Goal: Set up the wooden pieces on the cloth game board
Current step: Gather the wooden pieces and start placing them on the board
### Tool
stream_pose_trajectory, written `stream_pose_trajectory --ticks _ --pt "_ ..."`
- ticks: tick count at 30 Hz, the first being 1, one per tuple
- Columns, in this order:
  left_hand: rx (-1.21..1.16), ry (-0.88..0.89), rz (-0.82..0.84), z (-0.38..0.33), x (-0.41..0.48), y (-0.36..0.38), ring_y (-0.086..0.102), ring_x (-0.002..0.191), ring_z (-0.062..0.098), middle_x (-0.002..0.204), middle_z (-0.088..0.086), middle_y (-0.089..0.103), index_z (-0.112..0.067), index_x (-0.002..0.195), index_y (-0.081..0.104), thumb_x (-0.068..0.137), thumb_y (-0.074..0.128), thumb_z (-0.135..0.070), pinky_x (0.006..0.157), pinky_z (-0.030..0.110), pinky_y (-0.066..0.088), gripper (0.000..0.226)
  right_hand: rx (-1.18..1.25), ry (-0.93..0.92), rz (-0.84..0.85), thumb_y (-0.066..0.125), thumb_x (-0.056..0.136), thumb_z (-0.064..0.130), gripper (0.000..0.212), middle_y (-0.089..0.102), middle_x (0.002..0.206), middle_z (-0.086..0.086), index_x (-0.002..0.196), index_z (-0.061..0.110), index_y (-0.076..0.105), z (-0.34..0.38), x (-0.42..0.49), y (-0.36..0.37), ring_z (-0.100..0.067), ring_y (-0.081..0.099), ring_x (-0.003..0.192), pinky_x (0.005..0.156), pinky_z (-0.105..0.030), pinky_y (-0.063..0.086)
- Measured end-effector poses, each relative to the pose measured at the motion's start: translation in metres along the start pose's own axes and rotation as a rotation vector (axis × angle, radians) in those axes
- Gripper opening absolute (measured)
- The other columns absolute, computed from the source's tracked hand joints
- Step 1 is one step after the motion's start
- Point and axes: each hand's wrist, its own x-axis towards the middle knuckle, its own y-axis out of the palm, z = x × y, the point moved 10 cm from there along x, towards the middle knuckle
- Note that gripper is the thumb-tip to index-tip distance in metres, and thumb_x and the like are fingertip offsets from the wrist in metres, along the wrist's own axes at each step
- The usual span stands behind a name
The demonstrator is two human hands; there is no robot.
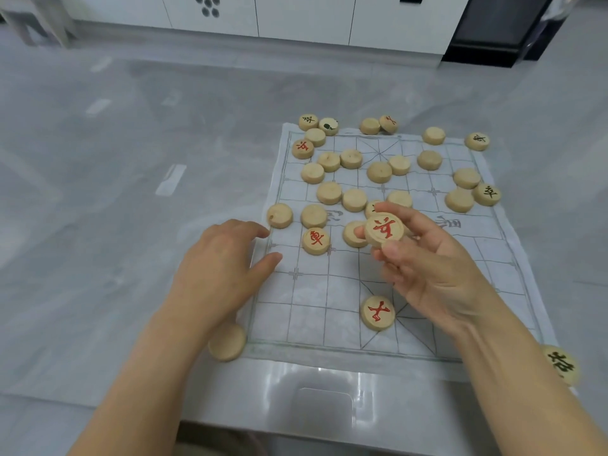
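Note:
A white cloth game board (309, 307) with a printed grid lies on the grey table. Several round wooden pieces are scattered over its far half, most face down. My right hand (431, 268) is shut on a red-marked piece (384, 229), lifted above the board's middle with its face toward me. My left hand (218, 268) rests open at the board's left edge, fingertips near a blank piece (279, 215). A red-marked piece (377, 312) lies on the near rows, another red-marked piece (316, 240) left of centre.
A blank piece (227, 342) lies off the board's near left corner, partly under my left wrist. A black-marked piece (562, 364) sits off the near right corner. White cabinets (296, 18) stand beyond the table. The table's front edge is close to me.

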Motion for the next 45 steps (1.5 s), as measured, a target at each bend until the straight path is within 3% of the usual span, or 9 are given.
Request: stream_pose_trajectory --ticks 3,8,12,18,22,29,34,37,45 --pt "0.008 -0.023 0.018 0.008 0.002 0.003 0.047 0.117 0.018 0.125 -0.006 0.055 -0.026 0.121 0.055 0.085 0.057 -0.043 0.092 0.031 0.038 0.040 -0.339 -0.076 -0.125 0.068 0.074 -0.001 0.040 0.074 0.086 0.004 0.108 0.018 0.058 0.007 0.000 -0.013 -0.004 0.068 0.077 0.060 -0.014 0.048" --pt "0.029 -0.041 0.019 0.021 0.007 0.008 0.050 0.112 0.018 0.120 -0.006 0.056 -0.027 0.121 0.053 0.084 0.057 -0.042 0.087 0.031 0.040 0.040 -0.621 -0.093 -0.213 0.077 0.070 0.012 0.037 0.073 0.086 0.010 0.096 0.029 0.057 0.003 0.004 -0.026 -0.010 0.067 0.083 0.073 -0.031 0.051" --pt "-0.007 -0.047 -0.027 0.023 0.012 0.012 0.052 0.109 0.018 0.118 -0.005 0.057 -0.025 0.123 0.052 0.084 0.059 -0.039 0.087 0.031 0.041 0.042 -0.877 -0.158 -0.245 0.079 0.067 0.026 0.034 0.068 0.088 0.015 0.091 0.034 0.056 0.010 0.003 -0.025 -0.002 0.058 0.081 0.068 -0.021 0.040" --pt "-0.261 -0.153 -0.182 0.027 0.032 0.008 0.053 0.110 0.019 0.119 -0.006 0.060 -0.024 0.121 0.055 0.079 0.066 -0.037 0.092 0.034 0.045 0.046 -1.231 -0.170 -0.300 0.076 0.070 0.037 0.036 0.054 0.095 0.017 0.101 0.037 0.058 0.014 0.007 -0.035 -0.012 0.048 0.094 0.090 -0.041 0.039" --pt "-0.245 -0.162 -0.100 0.020 0.043 0.027 0.051 0.116 0.020 0.125 -0.004 0.057 -0.026 0.128 0.049 0.074 0.069 -0.039 0.094 0.042 0.046 0.059 -1.406 -0.152 -0.304 0.071 0.074 0.045 0.042 0.055 0.101 0.014 0.112 0.034 0.058 0.009 0.008 -0.039 -0.012 0.044 0.099 0.086 -0.034 0.030" --pt "-0.146 -0.070 -0.137 0.002 0.053 0.023 0.054 0.103 0.019 0.112 -0.005 0.063 -0.025 0.119 0.057 0.080 0.062 -0.036 0.088 0.037 0.047 0.041 -1.493 -0.083 -0.302 0.069 0.076 0.045 0.047 0.055 0.113 0.005 0.118 0.030 0.055 0.005 0.013 -0.043 -0.019 0.044 0.109 0.088 -0.037 0.032" --pt "-0.777 -0.235 -0.039 0.014 0.047 0.017 0.067 0.082 0.010 0.093 -0.001 0.071 -0.018 0.100 0.066 0.092 0.052 -0.029 0.063 0.019 0.045 0.019 -1.541 -0.080 -0.302 0.067 0.077 0.046 0.048 0.055 0.115 0.004 0.121 0.030 0.054 0.004 0.014 -0.043 -0.020 0.043 0.112 0.088 -0.036 0.032" --pt "-1.074 -0.383 0.054 0.015 0.041 0.031 0.068 0.067 0.010 0.087 0.007 0.072 -0.011 0.095 0.064 0.097 0.043 -0.016 0.045 0.017 0.037 0.022 -1.541 -0.086 -0.307 0.067 0.077 0.045 0.048 0.055 0.116 0.004 0.120 0.029 0.055 0.005 0.013 -0.042 -0.021 0.044 0.111 0.087 -0.036 0.031" --pt "-0.754 -0.265 0.077 0.004 0.042 0.034 0.069 0.070 0.013 0.095 0.007 0.071 -0.010 0.109 0.065 0.091 0.051 -0.013 0.048 0.010 0.043 0.023 -1.528 -0.110 -0.320 0.069 0.075 0.046 0.048 0.056 0.114 0.005 0.119 0.031 0.055 0.005 0.012 -0.041 -0.020 0.044 0.110 0.087 -0.036 0.031"
